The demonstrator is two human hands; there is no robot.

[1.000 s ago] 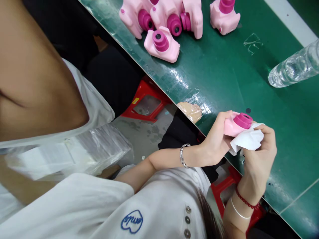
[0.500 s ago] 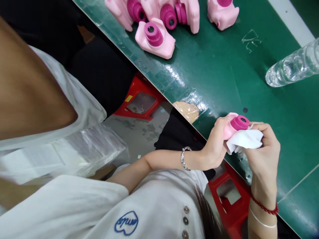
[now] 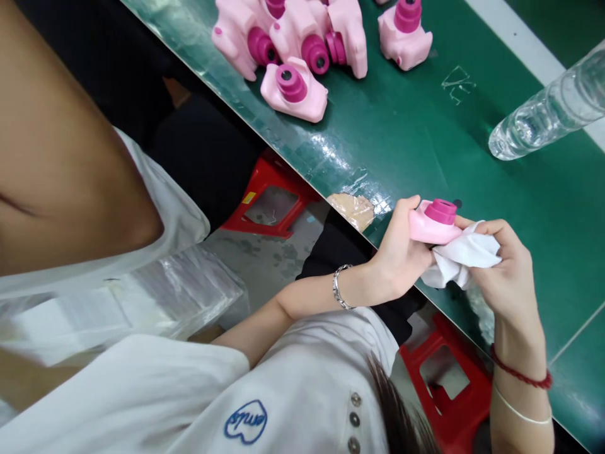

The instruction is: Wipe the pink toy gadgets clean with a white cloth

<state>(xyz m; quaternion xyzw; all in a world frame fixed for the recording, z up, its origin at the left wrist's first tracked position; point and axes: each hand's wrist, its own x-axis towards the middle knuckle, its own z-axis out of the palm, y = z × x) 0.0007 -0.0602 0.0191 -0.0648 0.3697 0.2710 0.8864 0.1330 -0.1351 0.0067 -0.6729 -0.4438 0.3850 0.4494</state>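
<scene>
Left hand (image 3: pixel 397 258): wrapped around a pink camera (image 3: pixel 420 228), thumb at its upper side
Pink camera: over the tabletop, close to the near edge, magenta lens turned upward
Right hand (image 3: pixel 510 271): pinching a bunched white cloth (image 3: pixel 467 252) at the camera's lower side; contact hard to tell
Table edge (image 3: pixel 302 175): slanting from upper left to lower right, crossed by both arms
Brown patch (image 3: pixel 353 210): right at that edge, near the left hand
Room to move: widest past the held camera, out to the clear bottle (image 3: pixel 539 116) and, well apart at upper left, a camera group (image 3: pixel 293 91); tighter on the near side, between hands and white shirt (image 3: pixel 302 391)
Lone camera (image 3: pixel 404 41): just right of the group
Green table (image 3: pixel 401 132): glossy, streaked with glare, marked by tape scraps (image 3: pixel 458 85); pale strip (image 3: pixel 513 34) farther back
Below: red stool (image 3: pixel 234 217) on grey floor (image 3: pixel 265 258), second stool (image 3: pixel 477 403) under the right forearm
Far left: co-worker's arm (image 3: pixel 70 145) above a plastic-wrapped stack (image 3: pixel 161 296)
</scene>
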